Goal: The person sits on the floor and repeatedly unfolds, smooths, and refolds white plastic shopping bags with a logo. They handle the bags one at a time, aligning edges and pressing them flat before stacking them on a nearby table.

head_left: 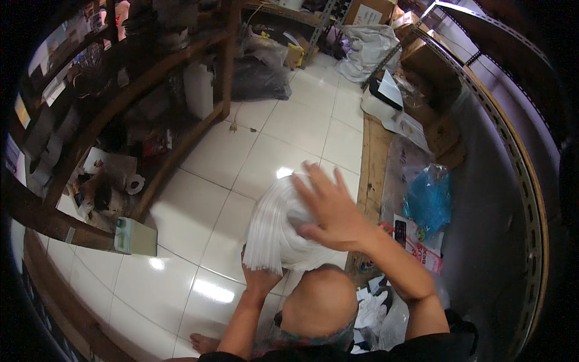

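A thick bundle of thin, whitish, translucent sheets (269, 226), perhaps plastic bags, is bent round into a curve in front of my raised knee (319, 298). Its loose edges fan out toward the near left. My left hand (259, 279) supports the bundle from below at its near left edge, and most of its fingers are hidden behind the sheets. Over the right side of the bundle, my right hand (332, 211) is open with its fingers spread, slightly blurred. Whether its palm touches the sheets I cannot tell.
A wooden rack (226, 60) stands at left, with a pale green jerrycan (137, 236) by its corner. Dark plastic bags (259, 78) and a white sack (369, 51) lie farther off. At right are a metal-edged shelf (518, 151), a blue plastic bag (428, 199) and white scraps (371, 311).
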{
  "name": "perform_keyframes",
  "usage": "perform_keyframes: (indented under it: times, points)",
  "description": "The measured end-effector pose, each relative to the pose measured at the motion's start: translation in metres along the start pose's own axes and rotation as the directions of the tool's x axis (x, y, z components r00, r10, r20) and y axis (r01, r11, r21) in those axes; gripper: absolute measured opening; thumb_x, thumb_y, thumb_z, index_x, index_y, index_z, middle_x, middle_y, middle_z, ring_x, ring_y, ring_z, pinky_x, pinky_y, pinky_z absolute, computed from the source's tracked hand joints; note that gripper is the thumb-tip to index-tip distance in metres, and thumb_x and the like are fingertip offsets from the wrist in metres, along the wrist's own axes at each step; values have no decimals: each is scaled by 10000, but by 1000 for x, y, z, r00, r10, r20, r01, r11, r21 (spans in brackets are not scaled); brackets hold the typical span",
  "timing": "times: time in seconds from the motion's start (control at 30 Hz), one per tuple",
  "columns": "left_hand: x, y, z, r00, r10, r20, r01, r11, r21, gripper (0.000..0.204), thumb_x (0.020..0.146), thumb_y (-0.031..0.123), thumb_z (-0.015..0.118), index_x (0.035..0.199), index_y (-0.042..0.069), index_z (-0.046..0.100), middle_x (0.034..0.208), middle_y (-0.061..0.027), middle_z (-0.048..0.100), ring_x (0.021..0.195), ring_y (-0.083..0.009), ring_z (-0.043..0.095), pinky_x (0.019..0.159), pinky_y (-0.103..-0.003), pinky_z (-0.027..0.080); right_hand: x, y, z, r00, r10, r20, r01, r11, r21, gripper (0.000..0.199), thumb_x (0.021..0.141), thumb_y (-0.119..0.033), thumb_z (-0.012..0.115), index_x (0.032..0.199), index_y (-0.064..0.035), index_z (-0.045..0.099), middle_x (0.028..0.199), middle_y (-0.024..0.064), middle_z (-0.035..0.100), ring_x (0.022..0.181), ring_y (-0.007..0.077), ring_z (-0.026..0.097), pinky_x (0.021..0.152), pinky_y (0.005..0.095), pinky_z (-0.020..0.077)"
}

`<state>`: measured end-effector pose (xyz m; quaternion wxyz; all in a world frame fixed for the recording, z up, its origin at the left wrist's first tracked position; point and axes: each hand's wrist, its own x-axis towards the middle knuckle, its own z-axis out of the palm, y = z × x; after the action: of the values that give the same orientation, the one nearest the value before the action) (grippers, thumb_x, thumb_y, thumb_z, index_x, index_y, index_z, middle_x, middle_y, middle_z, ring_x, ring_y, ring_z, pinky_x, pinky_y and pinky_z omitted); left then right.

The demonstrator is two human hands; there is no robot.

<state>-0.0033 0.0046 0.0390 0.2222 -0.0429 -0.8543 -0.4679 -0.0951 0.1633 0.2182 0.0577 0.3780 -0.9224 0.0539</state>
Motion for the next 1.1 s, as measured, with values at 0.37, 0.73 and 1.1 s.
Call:
perform_keyframes:
  times: [0.37, 0.73, 1.1]
  points:
    - [-12, -5, 7, 996, -32, 84, 25, 995, 92, 535, 714, 334, 782, 1157, 62, 655, 1167, -162, 650, 1072, -391, 593, 903, -498, 466, 14, 31, -9, 993, 105, -56, -98, 988, 121, 976, 823, -523, 682, 1547, -72, 208, 1482, 317, 338, 1390, 454, 327, 1158, 593, 204]
    - [-16, -10, 4, 992, -60, 108, 43, 987, 153, 636, 688, 330, 820, 1231, 64, 623, 1229, -167, 627, 1153, -396, 565, 968, -479, 466, -3, 4, -35, 993, 80, -82, -74, 995, 73, 953, 822, -608, 618, 1527, -59, 290, 1531, 329, 240, 1424, 489, 251, 1152, 622, 156]
    - [-15, -15, 5, 983, -82, 164, 67, 993, 95, 650, 661, 289, 830, 1231, 60, 619, 1223, -168, 628, 1156, -394, 565, 989, -488, 456, -21, 13, -9, 987, 142, -76, -106, 927, 361, 1018, 783, -562, 684, 1537, -47, 234, 1544, 318, 227, 1448, 487, 192, 1184, 588, 121]
